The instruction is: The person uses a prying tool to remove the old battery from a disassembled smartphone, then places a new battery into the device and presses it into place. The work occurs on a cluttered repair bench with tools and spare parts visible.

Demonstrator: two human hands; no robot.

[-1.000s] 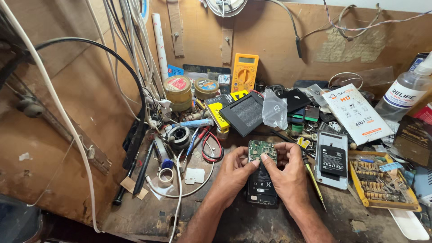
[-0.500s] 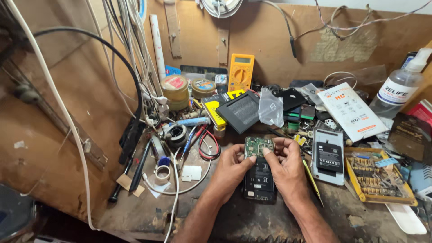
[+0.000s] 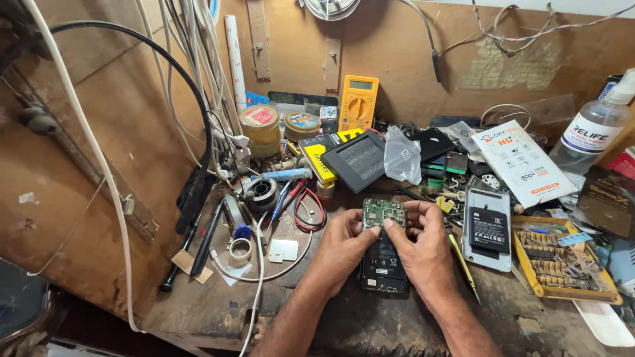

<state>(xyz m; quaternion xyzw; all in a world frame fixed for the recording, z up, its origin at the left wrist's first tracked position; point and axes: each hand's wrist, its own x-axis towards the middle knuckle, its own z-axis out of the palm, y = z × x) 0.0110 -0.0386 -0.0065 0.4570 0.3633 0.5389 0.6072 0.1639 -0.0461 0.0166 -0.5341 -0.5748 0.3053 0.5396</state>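
A white rectangular package (image 3: 524, 163) was propped rightward, beside a clear bottle (image 3: 591, 132). An opened black phone (image 3: 382, 254) was gripped by the left hand (image 3: 340, 251) and right hand (image 3: 423, 250), thumbs pressed on its green board (image 3: 383, 212).

Behind my yellow multimeter (image 3: 358, 101) with its small grey screen, everything else spreads rightward: a white flat package (image 3: 524, 162) with orange print lies well right of it, a clear bottle's white label (image 3: 591, 134) farther right. Left of the multimeter stand two round tins (image 3: 260, 123) with coloured labels.

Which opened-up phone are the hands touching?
The dark phone at the front, between the left hand and right hand. The silver-framed phone lies untouched to the right.
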